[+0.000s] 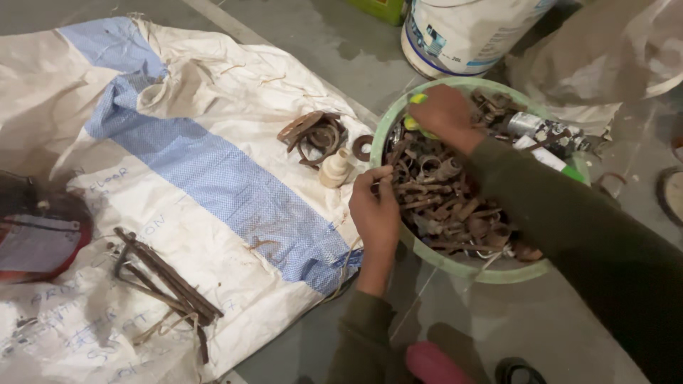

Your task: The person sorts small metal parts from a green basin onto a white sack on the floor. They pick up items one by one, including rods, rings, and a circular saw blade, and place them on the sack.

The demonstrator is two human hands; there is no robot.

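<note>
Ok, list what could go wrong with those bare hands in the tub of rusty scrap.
Both the left hand and right hand dig bare into the rusty metal pieces; sharp edges could cut skin. The green tub is heaped, so parts may spill onto the floor. The white bucket stands close and could be knocked.

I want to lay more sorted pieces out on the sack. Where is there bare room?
The sack is bare along the blue stripe, between the rusty rods and the pile of rings. It is crowded at the green basin, where the left hand and right hand dig.
</note>
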